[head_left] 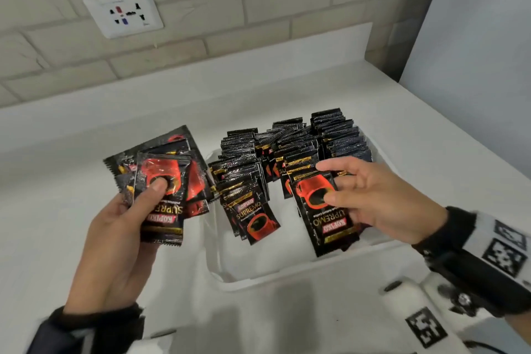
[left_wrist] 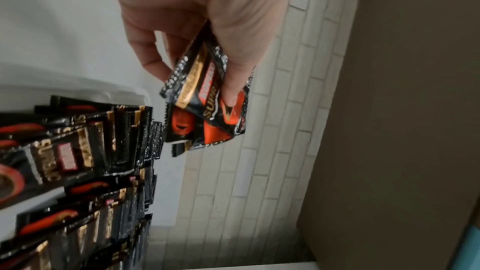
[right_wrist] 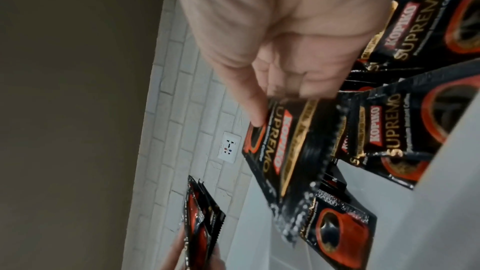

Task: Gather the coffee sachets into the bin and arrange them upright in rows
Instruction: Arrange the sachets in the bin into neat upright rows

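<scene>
- Left hand (head_left: 115, 238), lower left of the head view, grips a fanned stack of sachets (head_left: 163, 181); thumb pressed on the top one; the grip is curled round the stack, held above the tabletop (head_left: 71, 152)
- Right hand (head_left: 370, 198), right of centre, pinches one sachet (head_left: 321, 210) between thumb and fingers, over the bin (head_left: 287, 276)
- Bin holds upright rows of sachets (head_left: 301, 144) in centre frame; front ones lean
- Wall socket (head_left: 123, 12) sits upper left
</scene>
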The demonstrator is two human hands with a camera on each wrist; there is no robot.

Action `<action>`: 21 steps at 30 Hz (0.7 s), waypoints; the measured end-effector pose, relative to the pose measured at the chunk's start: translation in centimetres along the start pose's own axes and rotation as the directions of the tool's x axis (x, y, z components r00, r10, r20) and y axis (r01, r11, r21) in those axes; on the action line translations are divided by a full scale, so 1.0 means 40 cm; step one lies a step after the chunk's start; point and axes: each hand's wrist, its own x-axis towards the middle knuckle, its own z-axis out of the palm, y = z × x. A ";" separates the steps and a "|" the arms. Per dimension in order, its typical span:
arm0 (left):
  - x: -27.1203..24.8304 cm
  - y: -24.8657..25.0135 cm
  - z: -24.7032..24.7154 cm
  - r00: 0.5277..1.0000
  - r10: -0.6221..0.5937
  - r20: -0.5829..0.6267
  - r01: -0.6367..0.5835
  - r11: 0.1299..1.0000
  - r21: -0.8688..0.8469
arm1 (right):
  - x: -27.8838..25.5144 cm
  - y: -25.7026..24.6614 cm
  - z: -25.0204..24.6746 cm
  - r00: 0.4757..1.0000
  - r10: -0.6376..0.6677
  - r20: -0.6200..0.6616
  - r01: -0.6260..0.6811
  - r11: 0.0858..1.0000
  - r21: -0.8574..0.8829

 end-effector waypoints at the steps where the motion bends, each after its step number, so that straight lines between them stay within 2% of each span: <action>1: 0.002 -0.003 -0.003 1.000 -0.009 -0.001 0.009 0.999 -0.031 | 0.000 -0.001 0.000 1.000 0.003 0.008 -0.003 0.999 0.036; 7: 0.007 -0.004 0.007 0.996 -0.046 -0.079 0.028 0.975 -0.221 | 0.006 -0.006 -0.001 0.997 -0.041 0.060 0.015 0.922 0.387; 9: 0.003 -0.004 0.009 0.993 -0.047 -0.105 0.016 0.961 -0.277 | 0.006 -0.010 -0.004 0.998 -0.048 0.035 0.026 0.889 0.458; 15: 0.000 -0.008 -0.005 0.987 -0.061 -0.148 0.001 0.925 -0.381 | -0.002 -0.056 0.000 0.997 -0.021 -0.075 0.053 0.888 0.456; 18: -0.002 -0.008 -0.007 0.986 -0.063 -0.154 0.001 0.927 -0.376 | 0.001 -0.084 0.013 0.999 -0.001 -0.043 0.017 0.927 0.375; 21: -0.001 -0.008 -0.010 0.984 -0.057 -0.166 -0.011 0.923 -0.384 | 0.009 -0.111 0.030 0.998 0.035 0.054 -0.051 0.937 0.345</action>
